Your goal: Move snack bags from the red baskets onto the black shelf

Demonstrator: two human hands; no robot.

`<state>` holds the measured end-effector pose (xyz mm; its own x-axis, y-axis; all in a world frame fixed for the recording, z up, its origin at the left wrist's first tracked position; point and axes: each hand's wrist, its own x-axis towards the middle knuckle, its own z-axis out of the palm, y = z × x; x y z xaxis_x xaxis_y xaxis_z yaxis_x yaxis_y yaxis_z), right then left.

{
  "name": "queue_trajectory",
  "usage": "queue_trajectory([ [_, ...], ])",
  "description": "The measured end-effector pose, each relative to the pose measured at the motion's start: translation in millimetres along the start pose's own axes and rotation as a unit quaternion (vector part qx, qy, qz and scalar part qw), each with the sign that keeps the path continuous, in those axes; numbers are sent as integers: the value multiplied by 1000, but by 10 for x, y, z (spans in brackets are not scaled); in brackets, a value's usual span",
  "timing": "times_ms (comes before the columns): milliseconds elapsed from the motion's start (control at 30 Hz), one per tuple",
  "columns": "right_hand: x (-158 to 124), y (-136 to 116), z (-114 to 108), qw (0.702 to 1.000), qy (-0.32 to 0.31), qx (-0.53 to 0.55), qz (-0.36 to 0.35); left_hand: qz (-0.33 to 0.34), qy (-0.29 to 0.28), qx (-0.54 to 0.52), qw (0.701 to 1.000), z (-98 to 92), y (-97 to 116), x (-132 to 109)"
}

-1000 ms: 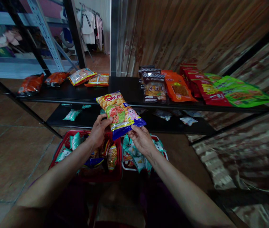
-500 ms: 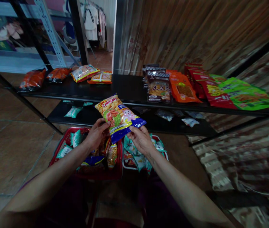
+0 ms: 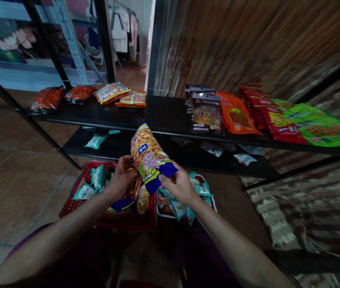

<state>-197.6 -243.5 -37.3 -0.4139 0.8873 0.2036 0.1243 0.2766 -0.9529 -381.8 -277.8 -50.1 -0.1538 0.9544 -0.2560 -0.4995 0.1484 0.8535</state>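
Observation:
A yellow and blue snack bag (image 3: 150, 154) with a pink cartoon figure is held up tilted in front of the shelf, above two baskets. My right hand (image 3: 180, 184) pinches its blue lower end, thumb on the front. My left hand (image 3: 122, 178) is closed at the bag's left edge; its fingertips are partly hidden there. Below my left hand, a red basket (image 3: 72, 204) holds teal packets (image 3: 98, 177) and more yellow and blue snack bags (image 3: 142, 200). Under my right hand, a white-rimmed basket (image 3: 214, 205) holds teal packets and others.
On the black upper shelf (image 3: 164, 114) lie orange bags (image 3: 46, 100), brown potato-chip bags (image 3: 206, 114), red bags (image 3: 282, 120) and green bags (image 3: 322, 124). The lower shelf (image 3: 116, 150) bears small packets. A black post (image 3: 38, 120) stands left, a curtain (image 3: 232, 48) behind.
The snack bag has turned more upright, its left side swinging away. My right hand has shifted slightly lower along with its blue end. The whole view has moved a little.

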Motion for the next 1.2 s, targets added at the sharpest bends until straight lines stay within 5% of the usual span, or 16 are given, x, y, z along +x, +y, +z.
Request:
queue_trajectory([
  [67,-25,-25,18,989,-25,-127,-70,-39,-45,-28,998,-47,36,-2],
  [200,-60,-23,88,916,-118,-340,-177,-108,-112,-87,984,-143,106,15],
  [367,-96,-82,197,829,-226,-471,-199,-151,-159,-88,972,-172,54,36],
  [667,-189,-11,515,766,-294,-542,-184,-156,-94,-78,980,-211,-217,165],
  [867,-193,32,564,782,-292,-523,-172,-171,-107,-99,974,-244,-261,275],
  [1033,-59,-42,294,870,-293,-368,-148,-198,-157,-123,960,-361,-273,355],
  [1133,119,-38,40,958,-81,-241,-134,-208,-176,-110,956,-442,-336,356],
  [1200,254,18,-128,973,131,-177,-71,-225,-187,-104,950,-490,-394,344],
])
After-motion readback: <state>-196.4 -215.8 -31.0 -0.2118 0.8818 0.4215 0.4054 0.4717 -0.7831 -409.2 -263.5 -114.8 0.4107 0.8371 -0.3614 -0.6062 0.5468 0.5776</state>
